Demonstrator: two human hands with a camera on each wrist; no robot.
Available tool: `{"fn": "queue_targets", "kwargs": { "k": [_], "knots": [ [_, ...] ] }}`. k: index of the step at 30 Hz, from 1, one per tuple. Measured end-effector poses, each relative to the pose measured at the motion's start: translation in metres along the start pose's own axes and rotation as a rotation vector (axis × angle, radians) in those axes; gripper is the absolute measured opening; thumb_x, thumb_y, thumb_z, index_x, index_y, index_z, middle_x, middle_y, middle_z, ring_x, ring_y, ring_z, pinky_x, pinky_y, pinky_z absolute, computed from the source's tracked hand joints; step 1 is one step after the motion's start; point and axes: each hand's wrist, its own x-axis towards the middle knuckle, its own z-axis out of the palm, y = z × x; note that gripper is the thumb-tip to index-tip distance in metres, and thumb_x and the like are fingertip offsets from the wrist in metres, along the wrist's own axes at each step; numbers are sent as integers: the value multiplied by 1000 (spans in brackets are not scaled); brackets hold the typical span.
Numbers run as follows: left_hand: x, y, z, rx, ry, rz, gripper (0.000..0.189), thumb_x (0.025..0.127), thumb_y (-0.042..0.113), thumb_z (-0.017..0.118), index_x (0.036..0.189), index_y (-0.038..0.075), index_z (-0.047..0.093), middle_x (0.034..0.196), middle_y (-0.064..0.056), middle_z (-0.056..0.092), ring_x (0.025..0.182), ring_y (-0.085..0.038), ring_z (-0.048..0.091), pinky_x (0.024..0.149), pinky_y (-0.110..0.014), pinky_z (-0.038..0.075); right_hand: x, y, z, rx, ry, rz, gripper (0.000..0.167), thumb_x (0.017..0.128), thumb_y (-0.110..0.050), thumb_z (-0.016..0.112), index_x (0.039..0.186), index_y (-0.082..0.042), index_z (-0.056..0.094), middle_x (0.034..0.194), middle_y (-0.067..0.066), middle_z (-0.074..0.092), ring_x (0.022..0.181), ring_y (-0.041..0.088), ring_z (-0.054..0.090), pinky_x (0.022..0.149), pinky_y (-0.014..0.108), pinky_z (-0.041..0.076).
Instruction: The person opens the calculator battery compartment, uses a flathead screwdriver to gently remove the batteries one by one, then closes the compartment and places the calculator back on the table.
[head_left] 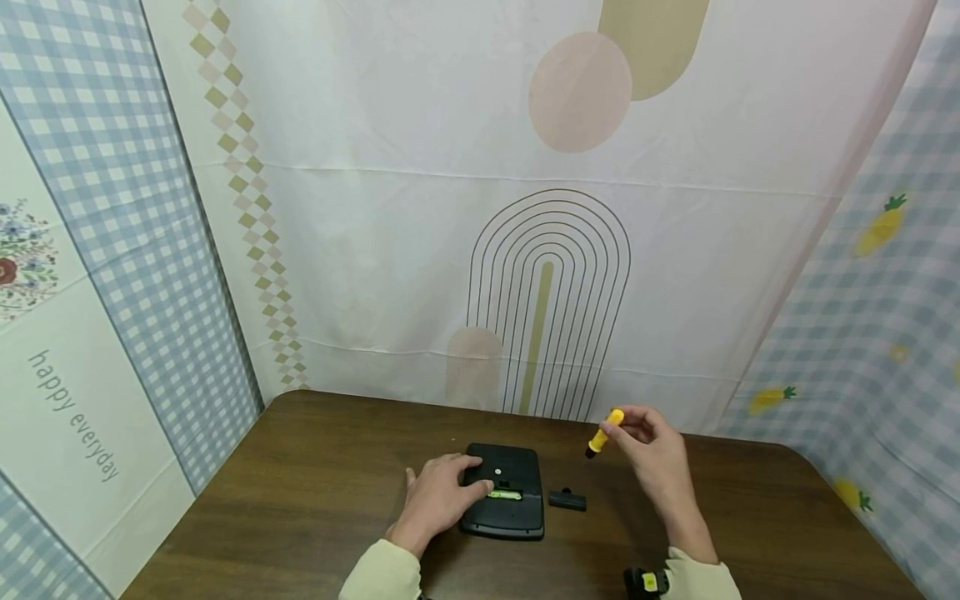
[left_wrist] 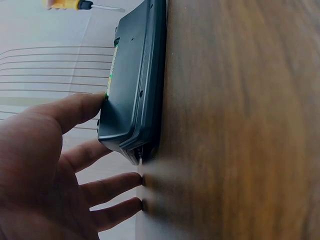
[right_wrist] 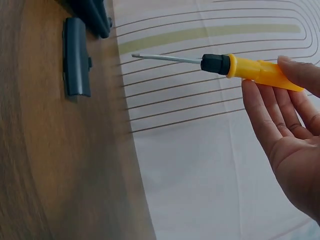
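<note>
A flat black device (head_left: 521, 467) lies back side up on the table, its battery compartment uncovered and a green battery (head_left: 506, 495) showing inside. My left hand (head_left: 438, 496) rests at its left side, the thumb pressing by the battery's end and the index finger on the casing. Its other fingers (left_wrist: 114, 190) are extended near the tabletop. My right hand (head_left: 660, 458) holds a yellow screwdriver (right_wrist: 245, 67) above the table, thumb and fingers around the handle. The metal shaft points down toward a small black battery cover (head_left: 567, 500) lying right of the device.
The brown wooden table (head_left: 300, 500) ends at a patterned cloth (head_left: 375, 250) hanging behind it. Checked cloths (head_left: 885, 333) hang at both sides. A dark wrist strap with a small yellow-green marking (head_left: 647, 582) is on the right wrist.
</note>
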Motion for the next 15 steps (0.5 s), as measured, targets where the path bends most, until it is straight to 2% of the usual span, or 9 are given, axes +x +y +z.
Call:
{"fn": "queue_targets", "kwargs": {
  "k": [15],
  "knots": [
    [0, 0, 0, 0, 3, -1, 47, 94, 43, 76, 132, 15, 76, 144, -18, 64, 139, -46, 50, 108, -89, 9, -6, -18, 17, 123, -70, -49, 35, 99, -13, 79, 126, 2, 62, 118, 18, 67, 97, 10, 69, 82, 21, 59]
  ]
}}
